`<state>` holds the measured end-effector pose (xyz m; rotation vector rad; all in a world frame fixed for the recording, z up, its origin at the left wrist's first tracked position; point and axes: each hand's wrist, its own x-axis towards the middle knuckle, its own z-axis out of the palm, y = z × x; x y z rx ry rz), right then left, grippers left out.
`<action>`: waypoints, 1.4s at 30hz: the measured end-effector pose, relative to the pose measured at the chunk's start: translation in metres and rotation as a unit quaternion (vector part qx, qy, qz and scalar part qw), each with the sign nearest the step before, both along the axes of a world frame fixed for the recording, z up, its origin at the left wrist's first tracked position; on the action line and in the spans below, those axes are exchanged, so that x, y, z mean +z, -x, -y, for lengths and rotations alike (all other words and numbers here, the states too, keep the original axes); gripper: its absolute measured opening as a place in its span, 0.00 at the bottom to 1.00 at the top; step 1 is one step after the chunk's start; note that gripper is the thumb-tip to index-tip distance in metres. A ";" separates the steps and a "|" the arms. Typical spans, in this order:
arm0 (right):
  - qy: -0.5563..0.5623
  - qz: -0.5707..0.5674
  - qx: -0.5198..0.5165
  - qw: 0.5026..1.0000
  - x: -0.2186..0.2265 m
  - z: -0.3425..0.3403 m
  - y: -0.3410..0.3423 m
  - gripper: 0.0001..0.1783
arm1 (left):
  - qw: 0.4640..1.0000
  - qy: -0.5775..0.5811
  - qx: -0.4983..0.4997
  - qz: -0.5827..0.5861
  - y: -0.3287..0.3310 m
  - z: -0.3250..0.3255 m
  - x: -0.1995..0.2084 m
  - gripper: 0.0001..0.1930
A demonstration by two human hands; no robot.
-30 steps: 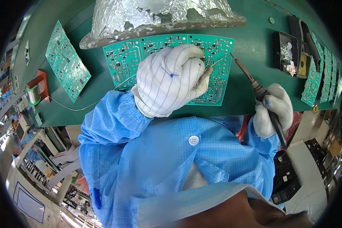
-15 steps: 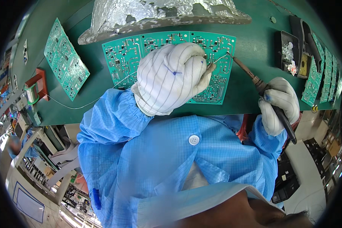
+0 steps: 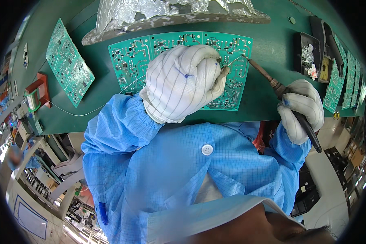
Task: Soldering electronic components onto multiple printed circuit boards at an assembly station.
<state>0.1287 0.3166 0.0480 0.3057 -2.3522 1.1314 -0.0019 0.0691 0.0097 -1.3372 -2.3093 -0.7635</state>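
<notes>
Nearby, beyond the right hand, a black tray of silvery scraps.

the gloved left hand hangs at 12 o'clock, back up, fingers curled inward, thumb toward 1; its forearm slants toward 2. the gloved right hand, at 3 o'clock, is curled in a grip, forearm on its 6 o'clock side.
</notes>
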 end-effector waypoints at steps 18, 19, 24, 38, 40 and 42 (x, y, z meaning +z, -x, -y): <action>0.041 -0.167 -0.268 0.948 -0.036 0.002 -0.029 0.13 | 0.997 -0.043 -0.065 -0.011 0.001 0.000 0.003 0.12; -0.042 -0.146 -0.341 0.928 -0.043 0.001 -0.032 0.10 | 0.996 -0.044 -0.073 -0.009 0.001 0.000 0.004 0.12; 0.075 -0.012 -0.287 0.955 -0.043 0.012 -0.063 0.15 | 0.995 -0.032 -0.098 -0.004 0.000 -0.001 0.007 0.11; 0.010 -0.139 -0.057 0.989 -0.052 0.036 -0.049 0.19 | 0.995 -0.022 -0.101 -0.010 -0.001 -0.002 0.003 0.11; 0.011 -0.147 -0.065 0.987 -0.053 0.037 -0.049 0.19 | 0.994 -0.025 -0.103 -0.014 0.000 -0.002 0.002 0.11; 0.012 -0.145 -0.068 0.987 -0.055 0.037 -0.049 0.20 | 0.994 -0.027 -0.103 -0.017 0.001 -0.002 0.002 0.12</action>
